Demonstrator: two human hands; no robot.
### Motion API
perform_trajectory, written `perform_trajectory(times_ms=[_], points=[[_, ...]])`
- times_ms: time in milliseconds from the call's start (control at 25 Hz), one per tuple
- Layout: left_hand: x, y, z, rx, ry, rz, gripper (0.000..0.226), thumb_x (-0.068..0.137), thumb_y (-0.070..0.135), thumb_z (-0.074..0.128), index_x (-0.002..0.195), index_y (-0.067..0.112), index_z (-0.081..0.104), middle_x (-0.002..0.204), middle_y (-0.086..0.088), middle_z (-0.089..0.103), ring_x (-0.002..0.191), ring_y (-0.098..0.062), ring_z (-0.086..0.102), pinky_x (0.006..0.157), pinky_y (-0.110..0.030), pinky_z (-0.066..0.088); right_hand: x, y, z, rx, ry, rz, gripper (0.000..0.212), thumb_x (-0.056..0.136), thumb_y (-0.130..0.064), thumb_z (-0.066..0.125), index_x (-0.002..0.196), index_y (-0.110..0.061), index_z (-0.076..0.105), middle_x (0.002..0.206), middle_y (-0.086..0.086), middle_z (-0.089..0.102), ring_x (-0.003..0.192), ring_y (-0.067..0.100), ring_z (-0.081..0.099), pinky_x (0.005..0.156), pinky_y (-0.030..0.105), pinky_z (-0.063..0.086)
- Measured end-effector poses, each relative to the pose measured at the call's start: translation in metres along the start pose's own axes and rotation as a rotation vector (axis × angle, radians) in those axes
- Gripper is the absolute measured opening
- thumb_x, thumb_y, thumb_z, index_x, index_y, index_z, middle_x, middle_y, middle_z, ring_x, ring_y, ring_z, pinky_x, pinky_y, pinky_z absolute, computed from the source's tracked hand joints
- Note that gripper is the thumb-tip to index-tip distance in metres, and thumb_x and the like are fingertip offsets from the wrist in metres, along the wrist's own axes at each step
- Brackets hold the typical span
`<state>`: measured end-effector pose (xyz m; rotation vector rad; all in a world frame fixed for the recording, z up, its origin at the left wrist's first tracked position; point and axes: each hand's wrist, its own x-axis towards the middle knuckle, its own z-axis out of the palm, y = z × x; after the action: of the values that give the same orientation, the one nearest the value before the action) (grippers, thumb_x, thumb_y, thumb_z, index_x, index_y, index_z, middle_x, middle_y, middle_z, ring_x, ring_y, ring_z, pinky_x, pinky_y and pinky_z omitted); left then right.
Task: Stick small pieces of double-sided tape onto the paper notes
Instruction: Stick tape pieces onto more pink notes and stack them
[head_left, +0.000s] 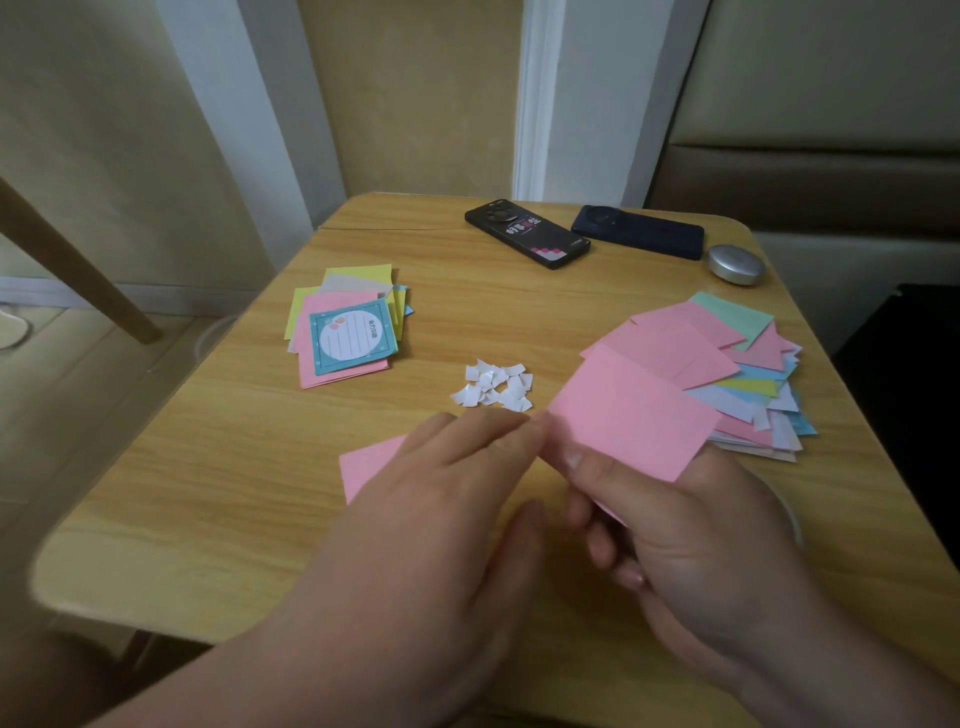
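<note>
Work surface: a light wooden table with rounded corners (208, 467).

Right hand (691, 530) – grips a pink rectangular paper note (634, 421) and holds it raised above the table, tilted, just in front of the right-hand pile. The thumb presses on the note's near left edge; the remaining fingers curl beneath the sheet.

Left hand (457, 499) – fingers (498, 441) lie close together and nearly straight, with the tips at the left corner of the held note. The view is blurred here, so it cannot be told whether they pinch anything. This hand hovers over a second pink paper note (371, 462), which lies flat on the table and is partly covered by it.

Small white curled tape scraps (493, 387) form a loose heap at the table centre, just beyond both hands.

Left of centre: a stack of yellow, pink and grey notes (311, 312) with a teal printed card (353, 338) on top.

Right side: a fanned pile of pink, mint, blue, yellow and white notes (748, 374).

Far edge: a black smartphone (527, 234), a dark blue smartphone (639, 231) beside it, and a round silver metal tin (736, 265) near the right corner.
</note>
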<state>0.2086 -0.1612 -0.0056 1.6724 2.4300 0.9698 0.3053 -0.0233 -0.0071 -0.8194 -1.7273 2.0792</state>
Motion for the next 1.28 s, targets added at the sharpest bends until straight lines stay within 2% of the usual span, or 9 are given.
perform_trajectory(times_ms=[240,360,480,600,680,760,920,1080,1280], points=[[0.0,0.0,-0.002,0.174,-0.118,0.018,0.052,0.094,0.038,0.042,0.138,0.013,0.056,0.126,0.004,0.061,0.105,-0.017,0.056,0.09,-0.025,0.039,0.002,0.003,-0.002,-0.026,-0.006,-0.016,0.015,0.086,-0.017,0.069,0.073,-0.009,0.071,0.057,0.01,0.061,0.043,0.017,0.046,0.035,0.022,0.03],[0.001,-0.005,-0.001,0.071,-0.108,0.009,0.056,0.094,0.044,0.039,0.142,0.019,0.053,0.126,0.014,0.056,0.11,-0.008,0.052,0.093,-0.019,0.037,0.004,0.002,-0.002,0.057,-0.027,0.033,0.019,0.084,-0.014,0.069,0.066,-0.011,0.072,0.057,0.012,0.058,0.042,0.016,0.043,0.036,0.021,0.025],[-0.002,-0.011,-0.004,-0.315,-0.093,-0.167,0.059,0.084,0.059,0.044,0.139,0.04,0.054,0.13,0.032,0.049,0.121,0.002,0.048,0.097,-0.017,0.039,0.006,-0.001,-0.001,0.2,-0.075,0.098,0.006,0.075,-0.015,0.071,0.071,-0.011,0.073,0.056,0.011,0.053,0.039,0.013,0.038,0.035,0.018,0.021],[-0.003,-0.01,-0.004,-0.671,-0.104,-0.313,0.059,0.07,0.061,0.062,0.128,0.052,0.061,0.133,0.027,0.054,0.118,0.0,0.054,0.099,-0.029,0.046,0.009,0.002,-0.003,0.314,-0.088,0.159,0.015,0.08,-0.009,0.066,0.093,-0.001,0.067,0.054,0.008,0.049,0.037,0.011,0.035,0.034,0.016,0.019],[0.0,-0.008,0.002,-0.997,-0.084,-0.44,0.063,0.059,0.049,0.074,0.122,0.044,0.068,0.128,0.013,0.065,0.117,-0.007,0.06,0.104,-0.039,0.046,0.01,0.002,-0.004,0.373,-0.092,0.175,0.013,0.082,-0.007,0.065,0.094,-0.001,0.064,0.054,0.008,0.048,0.037,0.01,0.034,0.032,0.016,0.019],[0.003,-0.006,0.007,-1.301,-0.068,-0.559,0.068,0.054,0.042,0.078,0.12,0.027,0.073,0.126,0.001,0.07,0.116,-0.016,0.062,0.101,-0.046,0.044,0.011,0.002,-0.004,0.413,-0.1,0.161,0.005,0.08,-0.007,0.065,0.08,-0.005,0.061,0.055,0.009,0.047,0.038,0.011,0.034,0.032,0.015,0.021],[0.009,-0.004,0.005,-1.659,-0.075,-0.748,0.055,0.07,0.039,0.063,0.116,0.011,0.075,0.121,-0.005,0.07,0.11,-0.022,0.059,0.094,-0.041,0.043,0.011,0.003,-0.003,0.428,-0.12,0.106,0.016,0.082,-0.006,0.063,0.066,-0.007,0.063,0.055,0.011,0.047,0.038,0.013,0.033,0.033,0.017,0.023],[0.016,-0.01,0.001,-1.642,0.078,-0.848,0.047,0.075,0.031,0.063,0.115,0.01,0.075,0.113,-0.012,0.073,0.097,-0.025,0.063,0.085,-0.041,0.046,0.008,0.004,-0.004,0.349,-0.155,0.095,0.016,0.08,-0.011,0.066,0.065,-0.005,0.062,0.055,0.012,0.047,0.038,0.015,0.033,0.036,0.021,0.021],[0.024,-0.024,-0.007,-1.158,0.086,-0.688,0.04,0.066,0.022,0.083,0.104,0.012,0.076,0.088,-0.013,0.072,0.077,-0.026,0.065,0.075,-0.043,0.05,0.001,0.0,-0.007,0.007,-0.326,0.238,0.02,0.08,-0.007,0.07,0.06,-0.004,0.066,0.049,0.013,0.055,0.03,0.015,0.042,0.031,0.014,0.023]])
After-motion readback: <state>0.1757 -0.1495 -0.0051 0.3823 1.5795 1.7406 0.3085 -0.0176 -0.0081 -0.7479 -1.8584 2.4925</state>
